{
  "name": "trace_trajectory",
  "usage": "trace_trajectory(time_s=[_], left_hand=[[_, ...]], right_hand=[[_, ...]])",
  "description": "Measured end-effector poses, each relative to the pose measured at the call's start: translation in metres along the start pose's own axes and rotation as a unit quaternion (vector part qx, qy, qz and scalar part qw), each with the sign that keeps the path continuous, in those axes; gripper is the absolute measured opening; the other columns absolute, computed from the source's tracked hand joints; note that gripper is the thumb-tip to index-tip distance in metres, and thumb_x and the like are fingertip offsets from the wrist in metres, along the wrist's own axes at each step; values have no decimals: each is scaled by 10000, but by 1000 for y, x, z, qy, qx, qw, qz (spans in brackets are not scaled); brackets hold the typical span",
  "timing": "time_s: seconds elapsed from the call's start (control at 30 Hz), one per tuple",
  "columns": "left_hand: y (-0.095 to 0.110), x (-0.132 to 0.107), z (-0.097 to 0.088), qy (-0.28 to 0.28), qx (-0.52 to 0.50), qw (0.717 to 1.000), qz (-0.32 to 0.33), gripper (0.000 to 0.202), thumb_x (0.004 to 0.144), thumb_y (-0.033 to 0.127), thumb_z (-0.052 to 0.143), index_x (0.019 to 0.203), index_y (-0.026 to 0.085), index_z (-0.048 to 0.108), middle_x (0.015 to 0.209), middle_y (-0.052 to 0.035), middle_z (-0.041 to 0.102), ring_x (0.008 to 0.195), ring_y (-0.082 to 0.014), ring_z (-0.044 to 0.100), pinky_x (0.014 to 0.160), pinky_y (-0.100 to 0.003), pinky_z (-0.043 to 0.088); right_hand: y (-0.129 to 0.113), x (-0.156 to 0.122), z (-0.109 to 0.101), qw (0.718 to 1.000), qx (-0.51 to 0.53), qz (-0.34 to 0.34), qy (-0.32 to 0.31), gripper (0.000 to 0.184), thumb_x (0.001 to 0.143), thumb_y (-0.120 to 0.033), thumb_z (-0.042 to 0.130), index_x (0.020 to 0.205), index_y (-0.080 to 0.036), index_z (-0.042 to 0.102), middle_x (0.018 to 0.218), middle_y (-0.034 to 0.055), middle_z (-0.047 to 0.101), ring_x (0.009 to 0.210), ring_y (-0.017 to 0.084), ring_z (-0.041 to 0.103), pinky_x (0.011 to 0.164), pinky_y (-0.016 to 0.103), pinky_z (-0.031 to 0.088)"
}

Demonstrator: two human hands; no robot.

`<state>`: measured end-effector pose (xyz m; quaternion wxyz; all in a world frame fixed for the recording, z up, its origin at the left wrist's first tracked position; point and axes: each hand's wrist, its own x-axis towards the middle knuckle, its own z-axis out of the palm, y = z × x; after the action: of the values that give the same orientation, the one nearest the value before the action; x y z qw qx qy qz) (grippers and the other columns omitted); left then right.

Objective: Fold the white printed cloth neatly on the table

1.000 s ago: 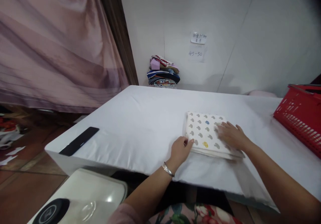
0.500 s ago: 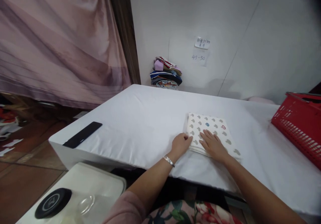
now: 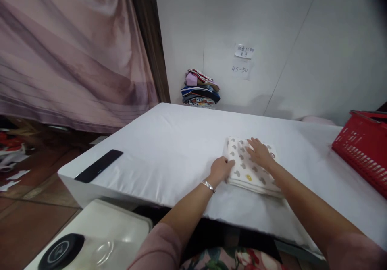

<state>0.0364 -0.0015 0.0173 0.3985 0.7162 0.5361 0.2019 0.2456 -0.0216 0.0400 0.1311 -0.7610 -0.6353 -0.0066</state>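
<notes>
A folded white cloth with a grey mushroom-like print (image 3: 246, 167) lies on the white-covered table (image 3: 181, 141), to the right of the middle. Its front edge shows stacked layers. My left hand (image 3: 221, 169), with a silver bracelet at the wrist, is closed at the cloth's left edge, thumb on top and the other fingers partly hidden. Flat on the far part of the cloth rests my right hand (image 3: 260, 153), fingers stretched and somewhat apart. A small yellow figure shows near the front of the print, and a reddish one beside my right hand.
A black phone-like slab (image 3: 99, 165) lies at the table's left end. A red basket (image 3: 363, 149) stands at the right. Against the wall is a pile of folded clothes (image 3: 200, 88). A pale surface with a black round object (image 3: 62, 250) stands front left.
My right hand has slid away from me across the cloth, toward its far edge. The cloth's visible print has shifted, with a yellow figure now showing. My left hand stays at the left edge.
</notes>
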Motion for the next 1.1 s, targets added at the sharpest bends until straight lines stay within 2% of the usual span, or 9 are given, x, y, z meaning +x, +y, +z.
trace_trajectory(time_s=[0.07, 0.2, 0.37, 0.43, 0.53, 0.6, 0.77, 0.9, 1.1], left_hand=[[4, 17, -1, 1, -97, 995, -21, 263, 767, 456, 583, 714, 203, 632, 890, -84, 709, 892, -266, 627, 775, -321, 435], [19, 56, 6, -10, -273, 959, -78, 174, 732, 326, 648, 658, 170, 630, 899, -117, 706, 980, -293, 612, 857, -343, 432], [32, 90, 21, -59, -392, 911, -112, 317, 840, 409, 531, 919, 124, 645, 925, -135, 706, 849, -243, 663, 751, -345, 518], [29, 95, 23, -97, -495, 854, -127, 369, 865, 426, 499, 991, 104, 629, 959, -141, 700, 866, -233, 667, 781, -340, 535], [19, 97, 20, -141, -646, 739, -128, 399, 894, 420, 459, 1102, 107, 594, 1082, -143, 673, 971, -228, 654, 903, -350, 512], [14, 99, 16, -146, -687, 703, -114, 410, 918, 417, 415, 1179, 133, 553, 1199, -136, 626, 1050, -218, 630, 971, -354, 479], [14, 107, 15, -170, -717, 671, -87, 395, 912, 442, 442, 1172, 166, 553, 1337, -118, 537, 1188, -222, 550, 1058, -362, 412], [15, 112, 17, -148, -742, 649, -76, 357, 912, 436, 448, 1129, 178, 566, 1393, -104, 485, 1238, -217, 509, 1083, -359, 381], [11, 114, 14, -141, -753, 635, -102, 406, 910, 452, 436, 1212, 195, 522, 1416, -109, 455, 1239, -218, 510, 1063, -386, 401]], right_hand=[[9, 12, 7, 999, -37, 24, 2, 526, 938, -420, 307, 1369, -152, 441, 1488, 143, 352, 1388, 308, 256, 1081, 546, 243], [28, 15, 33, 996, -76, 43, -17, 516, 947, -428, 290, 1374, -171, 420, 1483, 124, 367, 1366, 299, 296, 1066, 558, 246], [35, 11, 46, 995, -90, 33, -3, 519, 953, -441, 260, 1369, -179, 424, 1469, 121, 389, 1358, 283, 310, 1057, 539, 266], [35, 11, 46, 995, -89, 36, -1, 526, 953, -445, 257, 1372, -176, 424, 1469, 123, 391, 1362, 282, 305, 1062, 534, 262], [36, 12, 47, 995, -92, 36, 1, 530, 951, -447, 257, 1380, -180, 420, 1468, 117, 394, 1367, 282, 301, 1068, 532, 258], [36, 12, 48, 995, -92, 36, 1, 534, 950, -447, 258, 1383, -179, 418, 1473, 111, 388, 1369, 283, 297, 1070, 530, 259], [37, 10, 49, 995, -87, 47, -1, 538, 950, -454, 254, 1388, -191, 420, 1490, 99, 363, 1378, 277, 287, 1080, 523, 260], [35, 8, 48, 995, -88, 48, -5, 549, 951, -465, 246, 1395, -189, 412, 1495, 94, 353, 1384, 270, 278, 1089, 517, 262], [38, 7, 50, 995, -96, 39, -3, 542, 952, -456, 246, 1393, -188, 412, 1490, 103, 361, 1383, 272, 283, 1086, 528, 268]])
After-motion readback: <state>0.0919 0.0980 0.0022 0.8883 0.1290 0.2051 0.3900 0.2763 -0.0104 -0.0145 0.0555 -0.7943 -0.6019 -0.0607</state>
